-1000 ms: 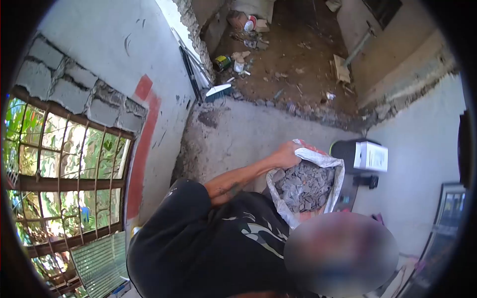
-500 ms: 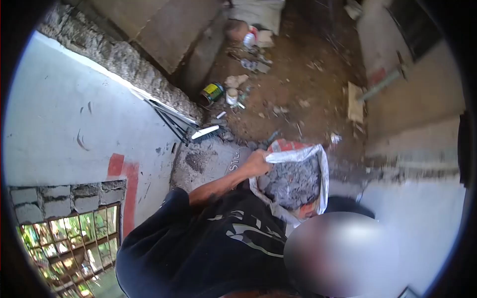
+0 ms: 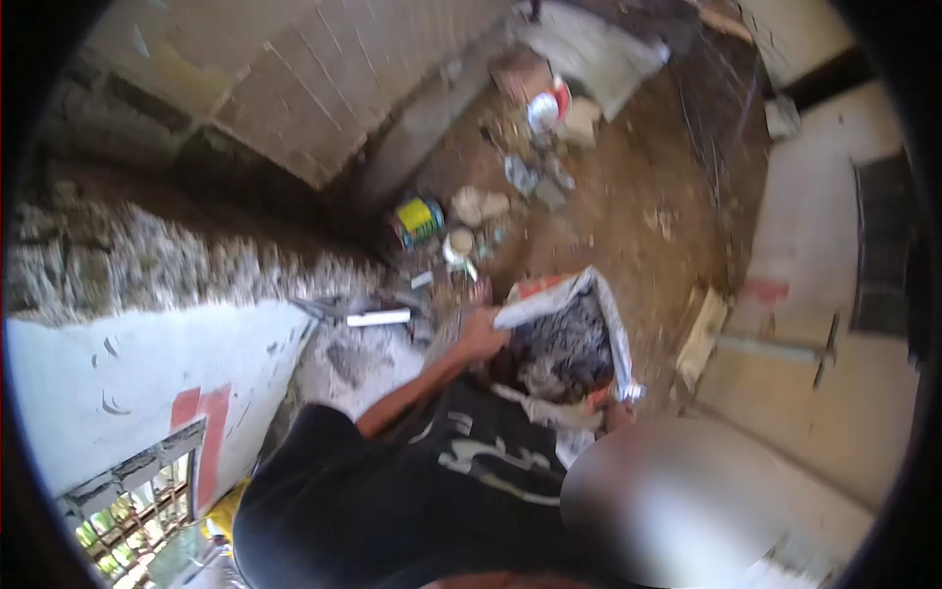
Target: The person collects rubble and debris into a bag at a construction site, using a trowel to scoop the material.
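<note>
A white woven sack (image 3: 613, 329) with orange-red print hangs in front of my black shirt, its mouth open. Grey broken rubble (image 3: 564, 348) shows inside it. On the left, my left hand (image 3: 481, 337) is closed around the folded rim of the sack. At the lower right edge my right hand (image 3: 618, 416) grips the rim too; a blurred patch hides much of that hand and its arm.
A brush with a white back (image 3: 379, 318) lies by the broken wall edge (image 3: 196, 260) at left. Ahead on the dirt floor (image 3: 628, 221) are a yellow-labelled can (image 3: 419, 220), a white container (image 3: 458, 245) and scattered rubbish. A wooden block (image 3: 703, 334) stands by the right wall.
My view has turned and moved forward over the dirt floor. The sack has moved slightly left in view, still held by my left hand. My right hand now shows at its rim.
</note>
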Available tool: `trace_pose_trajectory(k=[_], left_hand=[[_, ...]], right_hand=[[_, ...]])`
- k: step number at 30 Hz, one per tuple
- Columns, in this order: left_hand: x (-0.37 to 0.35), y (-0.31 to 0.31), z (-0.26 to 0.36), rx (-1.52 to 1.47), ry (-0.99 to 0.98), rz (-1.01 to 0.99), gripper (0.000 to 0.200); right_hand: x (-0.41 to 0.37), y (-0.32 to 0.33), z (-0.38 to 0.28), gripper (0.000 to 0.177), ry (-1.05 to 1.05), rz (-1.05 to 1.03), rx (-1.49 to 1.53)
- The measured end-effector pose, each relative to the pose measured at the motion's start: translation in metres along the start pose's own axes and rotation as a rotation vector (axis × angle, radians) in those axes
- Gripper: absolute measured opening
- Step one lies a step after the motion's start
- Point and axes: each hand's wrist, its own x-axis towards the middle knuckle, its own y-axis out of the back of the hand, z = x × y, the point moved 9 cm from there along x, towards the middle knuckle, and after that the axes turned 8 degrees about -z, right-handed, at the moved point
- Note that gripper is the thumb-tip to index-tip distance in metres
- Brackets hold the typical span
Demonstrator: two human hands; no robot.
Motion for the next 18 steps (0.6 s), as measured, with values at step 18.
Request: trace_pose_trajectory(k=[18], left_hand=[[0.234,0.21,-0.062,-0.84,0.093,1.082,0.017]], right_hand=[[0.469,-0.44,-0.276,0.065,0.307,-1.017,-0.725]])
